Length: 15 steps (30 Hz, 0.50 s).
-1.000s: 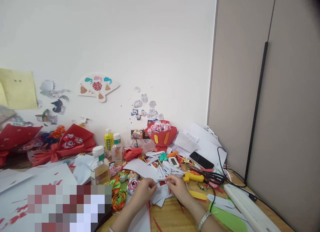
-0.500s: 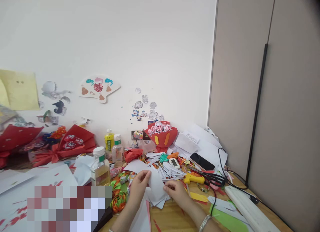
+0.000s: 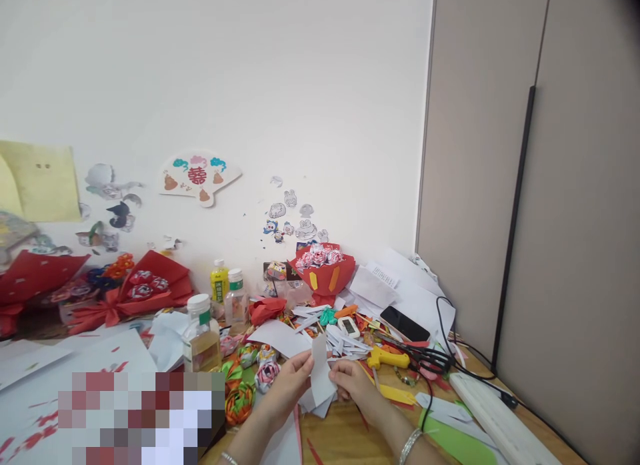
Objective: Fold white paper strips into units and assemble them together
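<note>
Between my hands is a narrow piece of white paper (image 3: 321, 375), standing nearly upright over the front of the table. My left hand (image 3: 295, 379) pinches its left edge with thumb and fingers. On the opposite edge my right hand (image 3: 349, 381) grips it, fingers curled. Below the paper, more white sheets (image 3: 320, 405) lie on the wood. Just left of my left hand are several rolled paper flowers, among them a pink and white one (image 3: 267, 375) and an orange and green one (image 3: 240, 403).
Bottles (image 3: 201, 335) stand at left. A red bouquet (image 3: 324, 278) stands at the back. To the right lie a phone (image 3: 405, 323), a yellow glue gun (image 3: 387, 358), black cables (image 3: 425, 358) and a long white bar (image 3: 503, 418). Paper strips (image 3: 345, 345) clutter the middle.
The paper has turned from a wide, slanted sheet to a narrow, upright strip. My left hand has come lower and a little to the right, closer to my right hand.
</note>
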Tool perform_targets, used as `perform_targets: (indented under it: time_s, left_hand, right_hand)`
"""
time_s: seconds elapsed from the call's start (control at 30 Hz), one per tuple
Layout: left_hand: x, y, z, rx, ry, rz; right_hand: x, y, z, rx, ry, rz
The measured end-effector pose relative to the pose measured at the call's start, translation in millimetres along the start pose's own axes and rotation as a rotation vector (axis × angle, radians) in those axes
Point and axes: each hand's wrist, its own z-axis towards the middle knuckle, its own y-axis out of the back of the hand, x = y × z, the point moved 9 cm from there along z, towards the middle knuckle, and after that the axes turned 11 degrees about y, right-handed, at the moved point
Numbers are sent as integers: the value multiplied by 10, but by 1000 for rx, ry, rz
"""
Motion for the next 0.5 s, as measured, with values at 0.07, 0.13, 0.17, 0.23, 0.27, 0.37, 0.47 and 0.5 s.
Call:
perform_targets:
  time_s: [0.07, 0.13, 0.17, 0.23, 0.27, 0.37, 0.47, 0.5]
  left_hand:
    - [3, 19, 15, -6, -7, 2]
    - [-13, 47, 24, -27, -27, 0]
    - [-27, 59, 25, -40, -39, 3]
    - [-64, 69, 23, -63, -68, 32]
    - [-75, 74, 24, -79, -76, 55]
    - [-22, 90, 52, -128, -23, 141]
    - [84, 84, 84, -146, 58, 221]
    - [107, 74, 88, -146, 70, 243]
  right_hand:
    - [-40, -15, 11, 18, -2, -27]
    - [-25, -13, 26, 27, 34, -83]
    - [2, -1, 33, 22, 61, -118]
    - [79, 44, 41, -11, 113, -181]
    - [120, 70, 41, -35, 134, -198]
    - [192, 122, 36, -85, 155, -186]
    - [195, 111, 35, -78, 154, -157]
    - [194, 108, 36, -78, 160, -161]
